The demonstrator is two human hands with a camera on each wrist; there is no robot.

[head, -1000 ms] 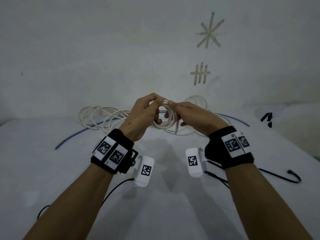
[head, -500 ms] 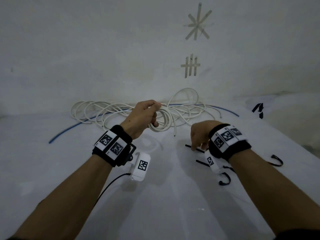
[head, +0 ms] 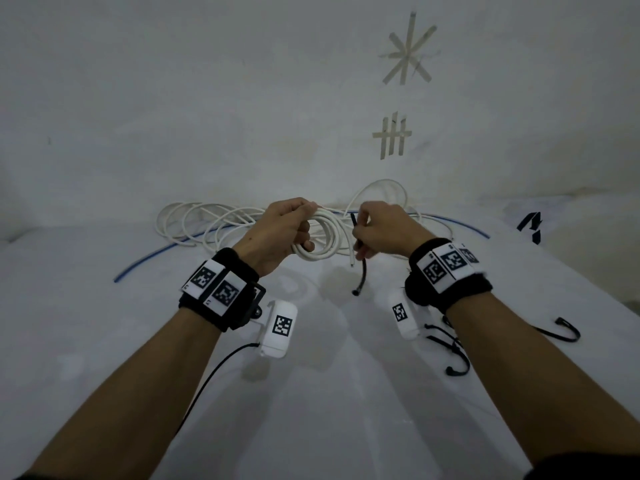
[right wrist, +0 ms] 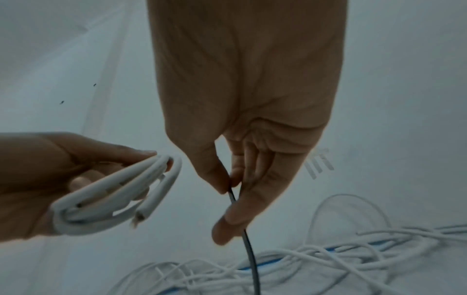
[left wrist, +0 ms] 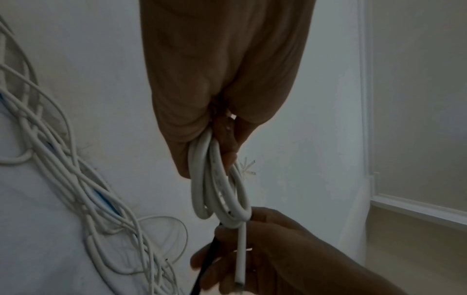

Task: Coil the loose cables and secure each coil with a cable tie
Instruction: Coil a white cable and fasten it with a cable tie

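My left hand (head: pixel 287 226) grips a small coil of white cable (head: pixel 323 237) in the air above the white table (head: pixel 311 393); the coil (left wrist: pixel 220 185) hangs from its curled fingers, one cut end (left wrist: pixel 240 277) dangling. My right hand (head: pixel 377 230) pinches a black cable tie (head: pixel 360 258) just right of the coil, apart from it. The black cable tie (right wrist: pixel 248 249) runs between thumb and forefinger of the right hand (right wrist: pixel 232 179) and hangs down. The coil (right wrist: pixel 113 197) sits in the left hand (right wrist: pixel 45 179) beside it.
A heap of loose white cables (head: pixel 214 223) and a blue cable (head: pixel 156 258) lies at the table's back by the wall. More black cable ties (head: pixel 557 330) lie at the right, near my right forearm. Tape marks (head: pixel 393 135) are on the wall.
My right hand went down to the table at the right, picked up a black cable tie and rose back beside the coil. My left hand kept holding the coil throughout.
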